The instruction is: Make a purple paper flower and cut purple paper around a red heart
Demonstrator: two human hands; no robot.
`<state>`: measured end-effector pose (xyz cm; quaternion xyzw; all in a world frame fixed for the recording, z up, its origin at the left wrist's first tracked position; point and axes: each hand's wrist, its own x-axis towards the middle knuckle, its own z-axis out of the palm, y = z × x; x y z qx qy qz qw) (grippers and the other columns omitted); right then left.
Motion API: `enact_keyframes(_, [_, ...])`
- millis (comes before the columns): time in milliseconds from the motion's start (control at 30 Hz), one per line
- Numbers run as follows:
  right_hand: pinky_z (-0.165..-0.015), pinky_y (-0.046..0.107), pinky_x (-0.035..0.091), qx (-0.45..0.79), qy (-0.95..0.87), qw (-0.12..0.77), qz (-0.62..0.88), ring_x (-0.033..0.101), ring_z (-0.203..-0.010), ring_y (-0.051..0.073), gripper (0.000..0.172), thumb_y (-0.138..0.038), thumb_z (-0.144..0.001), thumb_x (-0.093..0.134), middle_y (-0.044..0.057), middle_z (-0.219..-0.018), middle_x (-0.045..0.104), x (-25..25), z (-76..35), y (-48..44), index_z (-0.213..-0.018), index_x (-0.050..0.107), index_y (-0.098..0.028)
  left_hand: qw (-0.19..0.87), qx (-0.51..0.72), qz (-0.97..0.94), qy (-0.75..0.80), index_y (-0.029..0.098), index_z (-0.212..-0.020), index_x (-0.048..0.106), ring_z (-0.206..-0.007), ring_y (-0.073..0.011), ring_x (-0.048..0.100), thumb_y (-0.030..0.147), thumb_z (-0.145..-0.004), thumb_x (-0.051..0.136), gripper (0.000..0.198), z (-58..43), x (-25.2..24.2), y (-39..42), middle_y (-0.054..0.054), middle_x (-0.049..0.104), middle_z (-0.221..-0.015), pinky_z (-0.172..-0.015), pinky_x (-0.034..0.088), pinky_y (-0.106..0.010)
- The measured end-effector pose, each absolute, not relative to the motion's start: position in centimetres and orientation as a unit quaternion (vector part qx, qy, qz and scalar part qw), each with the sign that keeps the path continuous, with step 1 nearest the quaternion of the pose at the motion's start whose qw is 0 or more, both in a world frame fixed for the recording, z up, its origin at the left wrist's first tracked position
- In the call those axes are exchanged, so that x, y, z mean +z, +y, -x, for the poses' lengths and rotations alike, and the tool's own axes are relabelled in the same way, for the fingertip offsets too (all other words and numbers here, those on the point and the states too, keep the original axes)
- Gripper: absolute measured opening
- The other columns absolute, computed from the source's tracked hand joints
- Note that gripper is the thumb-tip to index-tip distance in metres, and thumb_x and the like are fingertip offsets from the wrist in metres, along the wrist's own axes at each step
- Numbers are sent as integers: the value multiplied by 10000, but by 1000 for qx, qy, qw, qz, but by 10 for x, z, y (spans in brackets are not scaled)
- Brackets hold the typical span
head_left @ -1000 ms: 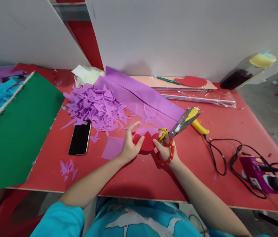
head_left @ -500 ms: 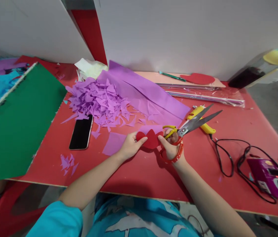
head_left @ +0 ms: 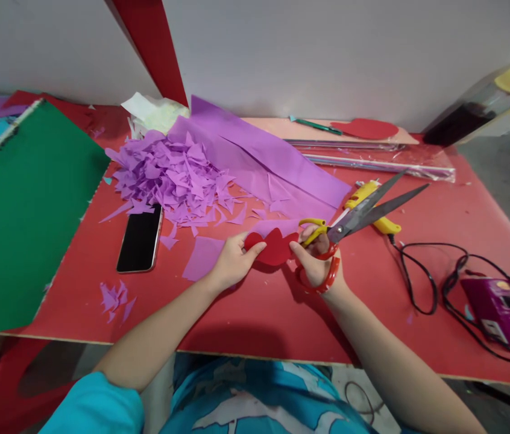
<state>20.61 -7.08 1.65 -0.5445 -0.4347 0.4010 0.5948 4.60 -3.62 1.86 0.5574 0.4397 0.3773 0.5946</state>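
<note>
- Left hand [head_left: 230, 265] pinches the red heart [head_left: 273, 248] low over the worktop [head_left: 246, 313]
- Right hand [head_left: 316, 265] grips the scissors [head_left: 358, 217], blades parted, pointing away
- Heart looks fully cut; purple scraps [head_left: 169, 178] lie heaped behind

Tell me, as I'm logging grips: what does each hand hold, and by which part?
The left hand pinches the red paper cutout at its left lobe; the right hand holds the scissors by their handle loops.

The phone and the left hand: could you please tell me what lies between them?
In the head view, a flat purple paper square lies on the table between the phone and the left hand, which pinches a red heart.
</note>
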Motion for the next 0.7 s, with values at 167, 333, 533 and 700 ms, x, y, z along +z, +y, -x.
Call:
enact_keyframes(167, [-596, 293, 450, 395, -430, 603, 543, 516, -658, 139, 233, -224, -667, 672, -18, -734, 489, 15, -208, -70, -750, 454, -224, 505, 361, -632, 465, 132, -769, 614, -552, -117, 552, 271, -775, 582, 143, -44, 18, -36, -31, 665, -676, -550, 452, -236])
enact_keyframes(333, [-597, 300, 465, 378, -426, 612, 549, 524, -636, 139, 237, -228, -671, 675, -27, -702, 499, 14, -210, -69, -772, 461, -232, 475, 343, -666, 462, 136, -777, 627, -551, -121, 534, 268, -796, 568, 146, -43, 16, -37, -23, 636, -637, -534, 439, -234])
enact_keyframes(533, [-584, 305, 454, 350, -448, 609, 553, 515, -640, 141, 230, -227, -681, 668, -21, -721, 490, 15, -211, -71, -796, 469, -233, 479, 368, -659, 448, 234, -1244, 467, -455, -44, 418, 229, -789, 601, 475, -43, 13, -39, -52, 642, -1031, -487, 414, -200])
enact_keyframes(700, [-629, 336, 469, 365, -432, 602, 564, 516, -660, 155, 248, -261, -682, 666, -12, -737, 473, 20, -211, -72, -807, 453, -250, 456, 392, -675, 428, 261, -1232, 498, -664, -97, 583, 202, -796, 593, 450, -42, 15, -39, -41, 640, -1088, -698, 491, -239])
